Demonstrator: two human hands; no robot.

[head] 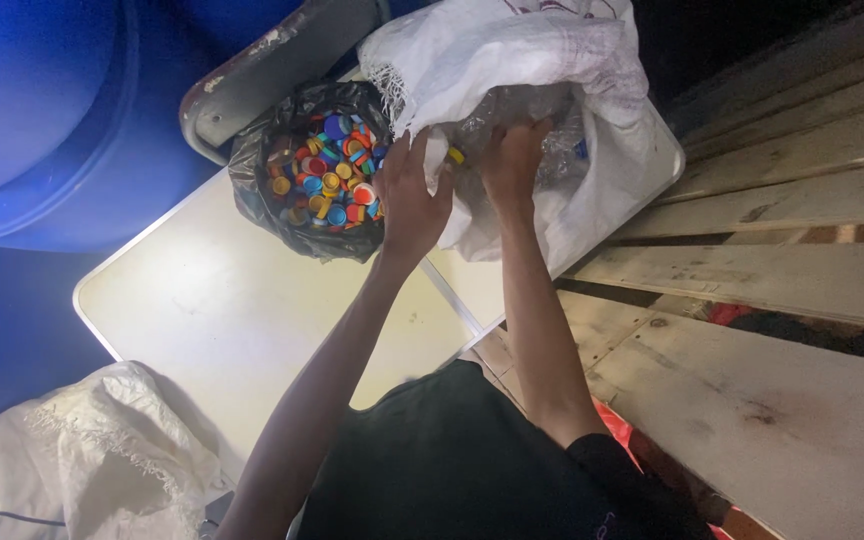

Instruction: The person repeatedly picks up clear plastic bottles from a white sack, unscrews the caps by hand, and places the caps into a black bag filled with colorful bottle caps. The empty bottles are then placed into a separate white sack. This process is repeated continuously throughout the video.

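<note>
Nearest the camera: black shirt [472,460], both bare forearms reaching away over the cream folding table [222,310]. At the table's near left corner, a crumpled white woven sack [102,440], slumped over the edge.

Mid-table, bare cream surface between near sack and hands; open room there, with a seam across the tabletop just right of the left forearm.

Left hand [410,195] at the frayed rim of the large white woven sack [512,60], fingers curled, clamped on the cloth edge. Right hand [510,160] pushed into the sack mouth, fingers closed around clear plastic bottles [532,120]; exact grip partly hidden by cloth. One yellow cap [457,156] visible between the two hands.

Just left of the left hand, touching the white sack: black plastic bag [282,215], mouth open, filled with loose bottle caps [327,170] in red, orange, yellow, blue and green. Bag toward the table's far left edge; large sack over the far right corner, overhanging it.

Right of the table, pale wooden planks [752,290], close against the table edge. Beyond the far left edge, a grey chair back [272,60] and a big blue drum [42,110].
</note>
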